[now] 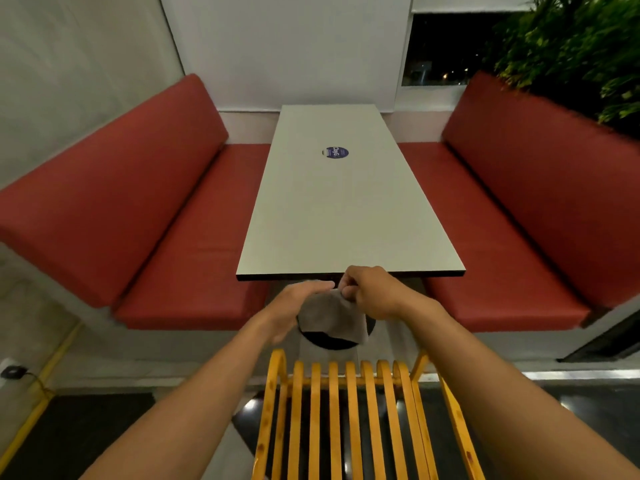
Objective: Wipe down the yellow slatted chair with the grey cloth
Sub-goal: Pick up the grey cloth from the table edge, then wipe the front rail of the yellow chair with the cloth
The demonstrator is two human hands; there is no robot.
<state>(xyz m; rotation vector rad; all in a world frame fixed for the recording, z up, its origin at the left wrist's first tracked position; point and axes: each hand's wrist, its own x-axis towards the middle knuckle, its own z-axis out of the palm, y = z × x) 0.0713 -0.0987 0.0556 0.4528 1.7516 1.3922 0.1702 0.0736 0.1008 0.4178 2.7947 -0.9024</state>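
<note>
A grey cloth (pixel 329 317) is held at centre frame, just below the near edge of a white table (pixel 346 209). It is pinched at its upper corner by the right hand (pixel 370 292), while the left hand (pixel 294 306) is laid flat and open against its side. The yellow slatted chair (pixel 346 420) is seen directly beneath at lower centre, untouched, its slats running up toward the hands, which are judged about equally near it. No container is shown.

Two benches (pixel 138 202) (pixel 519 220), one table (pixel 339 209), one chair (pixel 349 417), one cloth (pixel 329 318).
</note>
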